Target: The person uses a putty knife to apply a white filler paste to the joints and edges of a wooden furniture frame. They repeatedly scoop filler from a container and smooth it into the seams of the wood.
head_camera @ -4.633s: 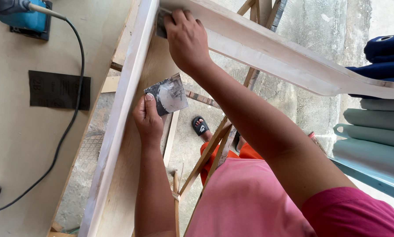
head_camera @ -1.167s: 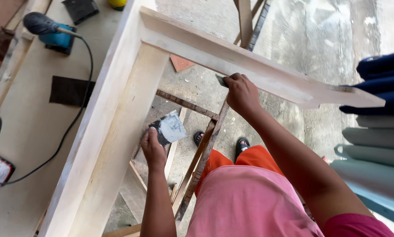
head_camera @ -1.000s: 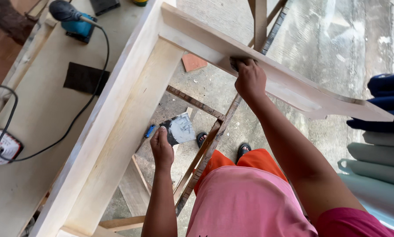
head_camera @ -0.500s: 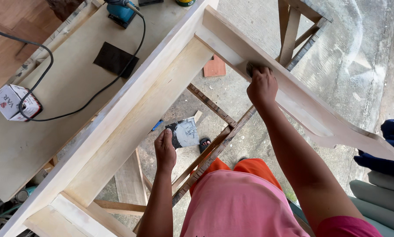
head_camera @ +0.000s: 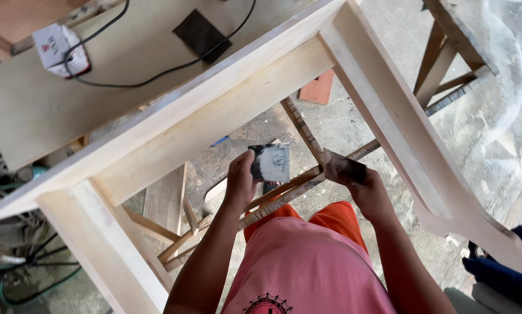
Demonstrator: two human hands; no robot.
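I stand inside a pale unfinished wooden frame (head_camera: 214,110) with a shaped rail (head_camera: 406,145) on the right. My left hand (head_camera: 240,183) holds a grey-white worn sheet of sandpaper (head_camera: 271,163) in the open middle of the frame. My right hand (head_camera: 368,192) grips a dark brown piece of sandpaper (head_camera: 342,167), just off the inner face of the right rail. Both hands are close together above my orange shorts (head_camera: 330,215).
A plywood board (head_camera: 46,104) lies at the left with a white power box (head_camera: 60,49), a black cable (head_camera: 174,67) and a dark sandpaper square (head_camera: 203,35). Wooden trestle legs (head_camera: 447,64) stand at the upper right. Rough slats (head_camera: 301,186) cross below the frame.
My right hand has come off the right rail and drawn back toward my body. The view has swung so the frame lies more across the picture; the left hand stays in the middle.
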